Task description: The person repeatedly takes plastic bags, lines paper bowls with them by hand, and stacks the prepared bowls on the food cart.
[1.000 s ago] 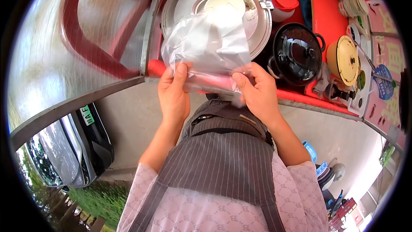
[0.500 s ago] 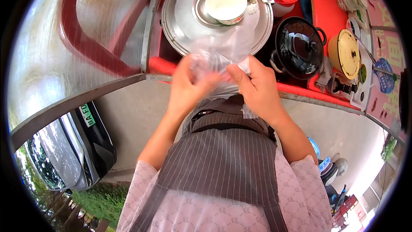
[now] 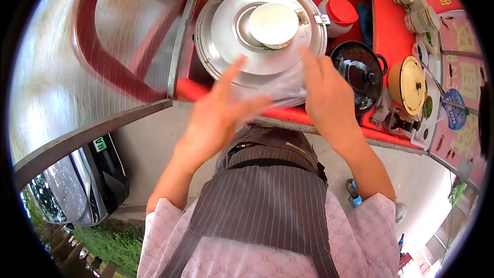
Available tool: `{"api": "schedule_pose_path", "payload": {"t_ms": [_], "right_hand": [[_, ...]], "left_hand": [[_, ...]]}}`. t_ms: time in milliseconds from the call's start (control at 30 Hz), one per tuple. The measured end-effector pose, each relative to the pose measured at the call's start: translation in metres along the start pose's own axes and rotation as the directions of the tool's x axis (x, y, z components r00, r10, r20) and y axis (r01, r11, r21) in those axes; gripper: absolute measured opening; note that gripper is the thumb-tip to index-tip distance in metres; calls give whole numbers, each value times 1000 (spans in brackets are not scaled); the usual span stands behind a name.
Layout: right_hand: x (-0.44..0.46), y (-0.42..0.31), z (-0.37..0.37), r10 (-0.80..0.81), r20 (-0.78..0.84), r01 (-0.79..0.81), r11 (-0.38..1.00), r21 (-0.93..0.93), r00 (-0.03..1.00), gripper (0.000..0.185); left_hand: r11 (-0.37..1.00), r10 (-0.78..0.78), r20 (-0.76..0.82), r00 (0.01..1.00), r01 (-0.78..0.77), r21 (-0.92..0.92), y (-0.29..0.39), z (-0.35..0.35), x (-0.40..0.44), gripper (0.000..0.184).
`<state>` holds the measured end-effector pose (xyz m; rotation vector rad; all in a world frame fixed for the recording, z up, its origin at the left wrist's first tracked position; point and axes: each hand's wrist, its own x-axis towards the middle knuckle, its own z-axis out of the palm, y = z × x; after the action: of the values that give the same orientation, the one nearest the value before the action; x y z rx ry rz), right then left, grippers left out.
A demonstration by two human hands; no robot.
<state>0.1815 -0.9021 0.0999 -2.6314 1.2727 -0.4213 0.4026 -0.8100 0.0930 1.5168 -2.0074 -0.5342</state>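
Observation:
A clear plastic bag (image 3: pixel 288 88), smeared by motion, stretches between my hands over the front of the round metal lid. My left hand (image 3: pixel 213 116) is at the bag's left side with thumb and forefinger spread wide; blur hides whether it touches the plastic. At the other end, my right hand (image 3: pixel 332 98) has the bag's edge against its thumb side, fingers pointing up. Just beyond both hands, a white bowl (image 3: pixel 274 24) sits on the broad metal lid (image 3: pixel 226 25).
Right of the lid stand a red-capped white jar (image 3: pixel 342 13), a black lidded pot (image 3: pixel 360 74) and a yellow lidded pot (image 3: pixel 409 85). Stacked paper cups (image 3: pixel 422 20) line the right side. A metal-framed clear panel (image 3: pixel 46 56) closes off the left. A parked car (image 3: pixel 87 185) is below.
My hands have moved apart, the left opening from a closer grasp. The bag, earlier bunched between them, now stretches toward the right hand. The view has tilted slightly, so the counter sits lower.

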Motion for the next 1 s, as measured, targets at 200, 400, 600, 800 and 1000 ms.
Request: {"api": "schedule_pose_path", "payload": {"t_ms": [200, 400, 600, 800, 1000], "right_hand": [[27, -2, -23, -281, 234, 180, 910, 374, 931, 47], [114, 41, 0, -86, 94, 22, 842, 538, 992, 29], [143, 77, 50, -92, -11, 87, 887, 454, 996, 39], [137, 81, 53, 5, 164, -40, 977, 209, 986, 69], [131, 99, 86, 96, 194, -153, 940, 305, 976, 74]], "left_hand": [[863, -263, -211, 941, 327, 384, -28, -17, 28, 61], [850, -321, -152, 935, 214, -482, -50, -7, 85, 53], [764, -369, -138, 919, 215, -608, -82, 27, 121, 54], [820, -387, 141, 911, 410, -400, -107, 43, 121, 78], [884, -353, 84, 932, 361, -296, -118, 68, 138, 80]]}}
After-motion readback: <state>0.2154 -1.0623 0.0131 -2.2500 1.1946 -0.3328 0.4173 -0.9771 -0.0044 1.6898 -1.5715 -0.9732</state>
